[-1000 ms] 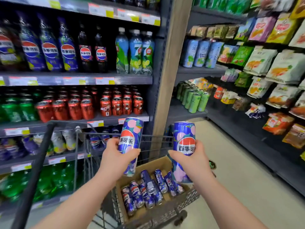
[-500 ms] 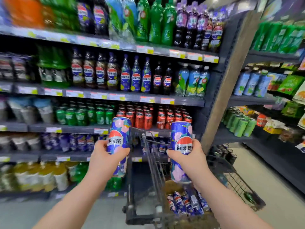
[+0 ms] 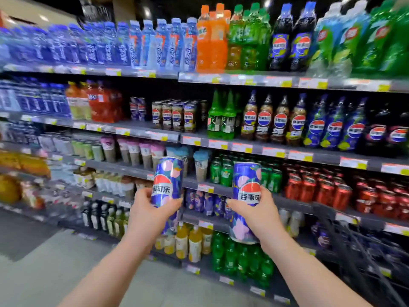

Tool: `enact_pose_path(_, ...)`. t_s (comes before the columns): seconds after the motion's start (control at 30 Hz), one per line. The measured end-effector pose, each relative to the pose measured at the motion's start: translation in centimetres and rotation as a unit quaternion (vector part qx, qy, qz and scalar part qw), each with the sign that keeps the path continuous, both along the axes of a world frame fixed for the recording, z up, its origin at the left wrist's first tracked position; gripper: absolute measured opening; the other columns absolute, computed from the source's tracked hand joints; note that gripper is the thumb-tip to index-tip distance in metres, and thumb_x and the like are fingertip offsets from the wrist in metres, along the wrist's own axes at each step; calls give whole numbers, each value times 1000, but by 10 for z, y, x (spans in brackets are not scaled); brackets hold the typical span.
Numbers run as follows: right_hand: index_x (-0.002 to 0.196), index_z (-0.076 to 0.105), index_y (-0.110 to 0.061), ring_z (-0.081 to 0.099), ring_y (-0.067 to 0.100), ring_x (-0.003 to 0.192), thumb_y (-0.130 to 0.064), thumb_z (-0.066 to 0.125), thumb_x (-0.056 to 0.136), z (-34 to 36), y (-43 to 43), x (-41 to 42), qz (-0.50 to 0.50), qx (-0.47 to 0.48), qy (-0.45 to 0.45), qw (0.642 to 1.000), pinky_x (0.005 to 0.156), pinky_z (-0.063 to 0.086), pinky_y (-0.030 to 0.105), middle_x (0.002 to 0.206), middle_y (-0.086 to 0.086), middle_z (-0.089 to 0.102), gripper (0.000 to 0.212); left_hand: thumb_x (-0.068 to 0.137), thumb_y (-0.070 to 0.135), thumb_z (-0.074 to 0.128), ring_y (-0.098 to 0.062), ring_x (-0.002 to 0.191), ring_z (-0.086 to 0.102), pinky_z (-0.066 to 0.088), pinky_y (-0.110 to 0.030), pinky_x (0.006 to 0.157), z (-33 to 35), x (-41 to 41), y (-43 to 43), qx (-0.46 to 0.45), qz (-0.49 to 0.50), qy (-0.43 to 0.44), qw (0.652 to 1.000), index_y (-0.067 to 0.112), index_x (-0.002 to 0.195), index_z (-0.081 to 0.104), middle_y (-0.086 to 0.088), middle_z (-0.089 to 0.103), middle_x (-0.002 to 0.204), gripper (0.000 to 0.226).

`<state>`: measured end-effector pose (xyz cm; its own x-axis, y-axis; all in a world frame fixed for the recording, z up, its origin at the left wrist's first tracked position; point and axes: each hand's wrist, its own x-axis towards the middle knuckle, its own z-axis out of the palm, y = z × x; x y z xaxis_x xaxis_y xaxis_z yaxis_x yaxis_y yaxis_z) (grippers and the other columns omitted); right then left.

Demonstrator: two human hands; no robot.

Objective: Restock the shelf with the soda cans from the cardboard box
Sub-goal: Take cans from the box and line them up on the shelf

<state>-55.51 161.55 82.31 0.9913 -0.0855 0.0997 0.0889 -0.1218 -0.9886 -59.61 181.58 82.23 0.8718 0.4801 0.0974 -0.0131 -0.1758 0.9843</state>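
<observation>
Each hand is wrapped round one tall blue soda can, both held upright in the air in front of the drinks shelves and not yet on any shelf. The left hand (image 3: 150, 210) grasps the left can (image 3: 169, 177) round its lower half, and the right hand (image 3: 257, 216) grasps the right can (image 3: 245, 177) about the middle, thumb across the label. The two cans are near each other but apart. Between them, further back, a short row of what look like matching blue cans (image 3: 204, 202) stands at the front edge of a low shelf (image 3: 194, 217), so that is probably where these belong. The cardboard box is out of view, and a blurred dark cart (image 3: 354, 251) sits at the lower right. The main risk, as I judge it, is that both hands are full, which leaves nothing free to steady or push back the row. A can slid in carelessly could tip its neighbours off the front edge. The gap under the shelf above looks tight for tall cans, so a rim could catch on the price-tag strip (image 3: 205, 188) and twist out of the grip. The low hold on the left can leaves it top-heavy when tilted. A wrong slot is also possible, since the green cans (image 3: 221, 171) and red cans (image 3: 309, 189) sit close by and several blue labels look alike.
</observation>
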Motion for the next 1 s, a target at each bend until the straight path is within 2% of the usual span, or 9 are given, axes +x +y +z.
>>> enact_pose_path(0.07, 107, 44, -23, 62, 21, 90, -16, 80, 67, 1, 33, 17, 19, -11, 5, 1000, 83, 52, 39, 97, 1, 61, 55, 53, 33, 80, -18, 68, 60, 44, -30, 56, -3, 10, 31, -13, 15, 0, 1000, 14, 109, 48, -1, 62, 87, 67)
enact_pose_path(0.17, 106, 44, -22, 60, 16, 83, -15, 80, 67, 1, 76, 48, 45, -17, 8, 999, 77, 51, 36, 92, -1, 60, 53, 50, 38, 76, -21, 72, 62, 47, -32, 60, -14, 31, 75, -25, 52, -1, 998, 17, 107, 47, -1, 62, 88, 68)
enact_pose_path(0.27, 104, 45, -21, 61, 19, 84, -15, 81, 66, -3, 119, 87, 63, -28, 7, 998, 76, 51, 34, 93, 1, 60, 52, 63, 25, 82, -16, 67, 61, 45, -28, 54, -24, 54, 117, -38, 84, -9, 996, 15, 105, 47, -2, 62, 88, 56)
enact_pose_path(0.4, 104, 45, -22, 62, 21, 88, -15, 80, 66, -9, 181, 150, 104, -13, 6, 994, 76, 53, 37, 96, 2, 60, 51, 73, 11, 76, -8, 61, 55, 41, -17, 45, -26, 103, 170, -23, 130, -18, 991, 13, 104, 45, 4, 58, 78, 43)
enact_pose_path(0.5, 106, 46, -23, 63, 22, 88, -16, 79, 66, -8, 223, 204, 128, -2, 3, 992, 80, 54, 41, 97, 3, 62, 52, 71, 16, 78, -9, 66, 57, 41, -22, 52, -16, 152, 204, -11, 148, -12, 989, 15, 102, 47, 2, 60, 84, 44)
enact_pose_path(0.63, 97, 46, -27, 61, 16, 83, -15, 80, 66, 5, 270, 280, 148, -3, -13, 989, 71, 49, 31, 92, -1, 61, 48, 55, 30, 79, -18, 71, 62, 46, -29, 57, 0, 220, 244, -18, 140, -19, 990, 17, 102, 47, -1, 63, 86, 58)
enact_pose_path(0.73, 97, 46, -28, 61, 16, 80, -16, 79, 66, 15, 301, 331, 158, -12, -23, 987, 77, 51, 36, 88, -4, 61, 47, 67, 22, 81, -20, 74, 63, 49, -32, 61, 4, 265, 272, -20, 148, -32, 988, 17, 103, 46, -1, 62, 87, 51)
enact_pose_path(0.83, 100, 50, -24, 63, 19, 82, -17, 81, 64, 20, 331, 369, 162, -21, -28, 986, 80, 53, 39, 92, 1, 65, 49, 64, 25, 82, -20, 75, 64, 50, -33, 63, 4, 301, 299, -18, 156, -30, 987, 17, 104, 46, 0, 61, 87, 54)
enact_pose_path(1.0, 96, 46, -30, 64, 22, 90, -17, 81, 65, 27, 380, 424, 165, -17, -34, 986, 82, 54, 43, 99, 2, 64, 49, 62, 28, 82, -22, 81, 64, 48, -31, 63, 6, 365, 346, -25, 137, -43, 989, 22, 102, 44, 2, 62, 91, 56)
